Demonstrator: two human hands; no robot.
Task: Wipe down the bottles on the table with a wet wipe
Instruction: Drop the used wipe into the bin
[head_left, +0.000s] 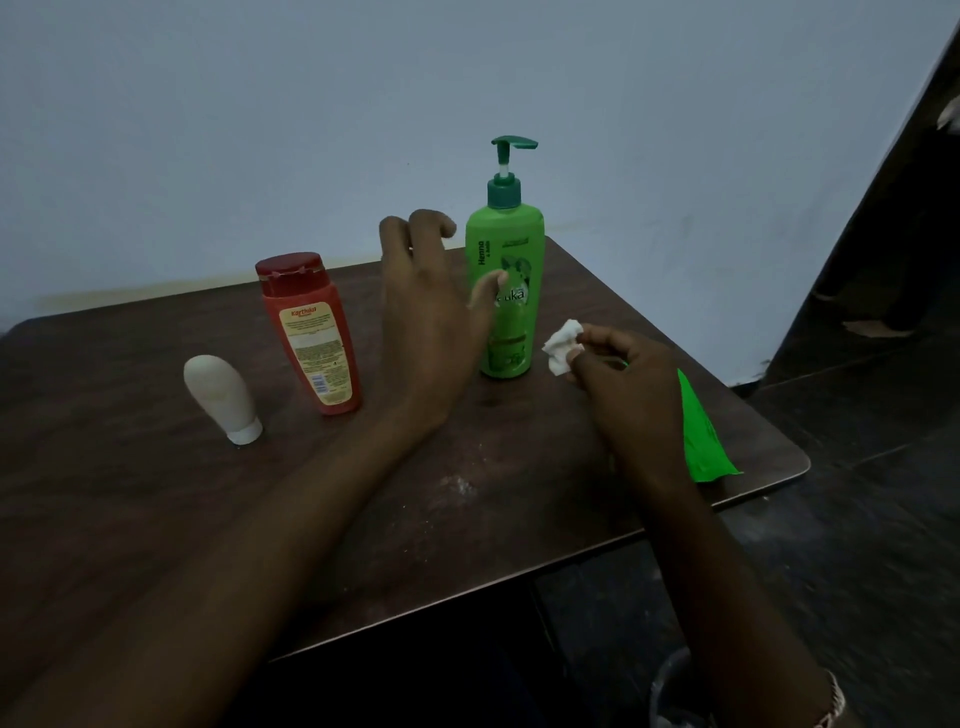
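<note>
White crumpled wipe (561, 345); green bottle (511, 234) upright.

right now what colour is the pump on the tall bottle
Dark green pump, best seen in the head view.

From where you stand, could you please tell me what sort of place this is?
Probably a dim room in a home: a dark wooden table stands by a plain painted wall, bearing toiletries: a green pump bottle, a red bottle and a white tube.
</note>
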